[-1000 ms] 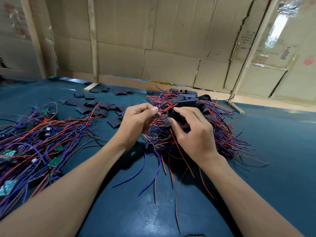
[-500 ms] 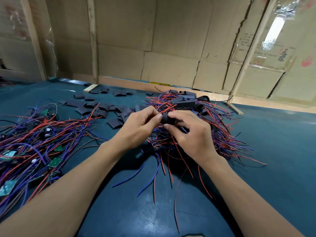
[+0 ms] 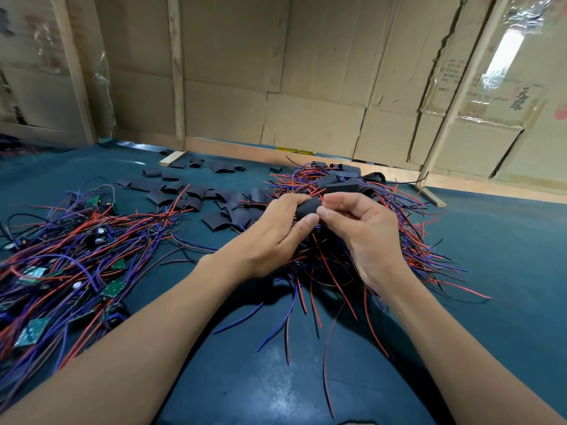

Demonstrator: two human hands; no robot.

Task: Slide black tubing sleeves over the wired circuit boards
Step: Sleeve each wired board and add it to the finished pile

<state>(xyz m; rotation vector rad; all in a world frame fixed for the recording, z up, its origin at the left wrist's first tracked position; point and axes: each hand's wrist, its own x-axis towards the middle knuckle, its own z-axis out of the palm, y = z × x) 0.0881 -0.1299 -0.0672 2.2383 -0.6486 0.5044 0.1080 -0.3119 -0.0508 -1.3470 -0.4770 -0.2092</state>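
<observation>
Both hands meet over the middle of the table on one black tubing sleeve (image 3: 308, 207). My left hand (image 3: 276, 234) grips its left end between thumb and fingers. My right hand (image 3: 362, 231) pinches its right end with thumb and forefinger. Red and blue wires (image 3: 310, 302) hang from under the hands to the table; the board inside is hidden. Loose flat black sleeves (image 3: 196, 194) lie scattered behind my left hand. A heap of bare green circuit boards with wires (image 3: 61, 265) lies at the left. A pile of sleeved boards (image 3: 340, 182) sits behind my hands.
The table has a dark teal cover (image 3: 506, 271). Cardboard walls (image 3: 306, 87) with wooden posts (image 3: 176, 75) close off the back. A small wood strip (image 3: 171, 157) lies at the far edge. Wire ends fan out to the right of the sleeved pile.
My hands have come together on the sleeve. The left thumb and fingers now wrap its left end, and the right hand has turned palm inward while pinching the other end.
</observation>
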